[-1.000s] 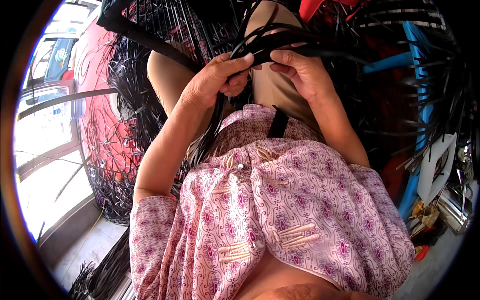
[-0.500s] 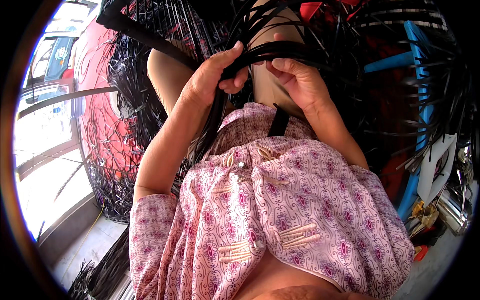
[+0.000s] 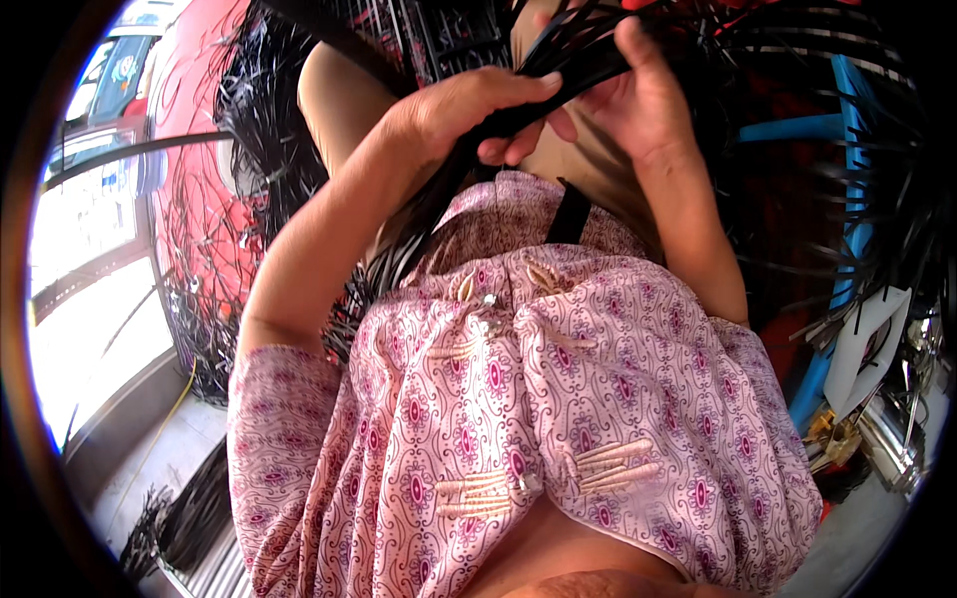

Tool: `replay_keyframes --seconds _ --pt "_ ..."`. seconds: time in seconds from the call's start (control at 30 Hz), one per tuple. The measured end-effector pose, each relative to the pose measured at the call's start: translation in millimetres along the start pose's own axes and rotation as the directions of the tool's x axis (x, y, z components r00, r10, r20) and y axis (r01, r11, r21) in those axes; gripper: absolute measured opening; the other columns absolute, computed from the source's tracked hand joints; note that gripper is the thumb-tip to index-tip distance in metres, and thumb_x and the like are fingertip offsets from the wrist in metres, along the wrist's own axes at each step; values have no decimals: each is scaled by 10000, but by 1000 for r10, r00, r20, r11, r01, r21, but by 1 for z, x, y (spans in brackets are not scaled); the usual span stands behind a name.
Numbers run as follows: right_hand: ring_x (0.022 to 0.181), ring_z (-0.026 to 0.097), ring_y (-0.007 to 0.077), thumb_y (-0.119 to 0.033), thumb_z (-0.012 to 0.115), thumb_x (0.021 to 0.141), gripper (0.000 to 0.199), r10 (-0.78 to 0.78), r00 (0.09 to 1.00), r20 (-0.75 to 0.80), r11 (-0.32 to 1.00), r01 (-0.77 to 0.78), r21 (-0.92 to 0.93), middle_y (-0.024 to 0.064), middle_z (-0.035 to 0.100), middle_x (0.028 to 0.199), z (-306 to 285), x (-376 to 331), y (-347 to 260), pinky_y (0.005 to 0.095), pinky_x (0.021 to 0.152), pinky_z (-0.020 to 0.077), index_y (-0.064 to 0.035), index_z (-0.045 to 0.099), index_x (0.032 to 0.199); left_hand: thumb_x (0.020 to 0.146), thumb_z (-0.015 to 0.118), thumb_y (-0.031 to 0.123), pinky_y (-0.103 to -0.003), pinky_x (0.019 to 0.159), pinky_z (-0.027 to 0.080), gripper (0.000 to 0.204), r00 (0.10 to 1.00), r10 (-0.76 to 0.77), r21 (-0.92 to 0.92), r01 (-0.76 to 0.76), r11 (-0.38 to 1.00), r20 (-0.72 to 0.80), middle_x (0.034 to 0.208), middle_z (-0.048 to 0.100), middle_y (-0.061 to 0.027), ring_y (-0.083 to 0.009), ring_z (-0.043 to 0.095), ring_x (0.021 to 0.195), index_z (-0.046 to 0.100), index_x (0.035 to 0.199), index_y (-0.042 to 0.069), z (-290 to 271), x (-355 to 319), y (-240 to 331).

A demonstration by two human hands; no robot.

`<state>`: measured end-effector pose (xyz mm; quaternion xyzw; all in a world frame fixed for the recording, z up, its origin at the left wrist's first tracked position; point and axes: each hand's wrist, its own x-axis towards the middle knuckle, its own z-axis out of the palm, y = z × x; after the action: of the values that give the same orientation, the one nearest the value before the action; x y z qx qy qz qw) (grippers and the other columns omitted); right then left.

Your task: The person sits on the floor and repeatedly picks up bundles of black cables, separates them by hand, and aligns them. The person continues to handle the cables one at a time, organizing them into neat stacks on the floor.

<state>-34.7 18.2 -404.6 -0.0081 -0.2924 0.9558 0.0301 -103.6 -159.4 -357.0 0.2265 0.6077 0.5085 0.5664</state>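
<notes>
A thick bundle of thin, flat black strips (image 3: 526,112) slants across my lap, its tail hanging down past my left wrist. My left hand (image 3: 478,112) is closed round it, thumb on top and fingers curled beneath. Farther along the bundle, at the right, my right hand (image 3: 643,105) is loosely wrapped about the strips, with its thumb raised in front and its fingers behind, partly hidden. A separate short, wide black band (image 3: 569,212) lies against the patterned shirt (image 3: 598,349) at my waist.
Tangled black strips (image 3: 269,110) hang over a red surface (image 3: 189,189) at the left. A blue frame (image 3: 852,169) stands at the right, near a white plastic piece (image 3: 847,374) and shiny metal items (image 3: 892,439). Another dark bundle (image 3: 204,503) lies at lower left.
Both hands have moved right and slightly up with the bundle. My left hand has rolled over it, thumb now pointing right. The right thumb has lifted from its pinch.
</notes>
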Motion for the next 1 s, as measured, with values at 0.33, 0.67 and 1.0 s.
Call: replay_keyframes --seconds 0.33,0.67,1.0 --pt "728 556 197 -240 613 935 211 -152 984 -88 988 153 2 38 568 722 7 31 -23 301 729 479 -43 623 1011 926 595 313 -253 665 567 429 992 -90 22 88 996 90 890 690 -181 -187 694 709 603 1073 -90 -20 5 5" --pt "800 625 247 -219 573 952 185 -210 971 -113 978 210 -15 98 636 814 -10 31 -32 368 769 519 -45 635 946 890 644 230 -269 665 570 382 1000 15 -126 -17 992 -18 892 627 -61 -146 646 719 578 1159 -33 -49 -13 -11" --pt "810 641 255 -199 569 953 177 -266 947 -180 958 238 -160 108 649 838 -1 28 -40 378 786 531 -35 631 937 788 738 192 -231 685 542 458 988 139 68 -135 989 -68 859 644 -57 -116 632 708 578 1143 -51 -34 -21 -1"
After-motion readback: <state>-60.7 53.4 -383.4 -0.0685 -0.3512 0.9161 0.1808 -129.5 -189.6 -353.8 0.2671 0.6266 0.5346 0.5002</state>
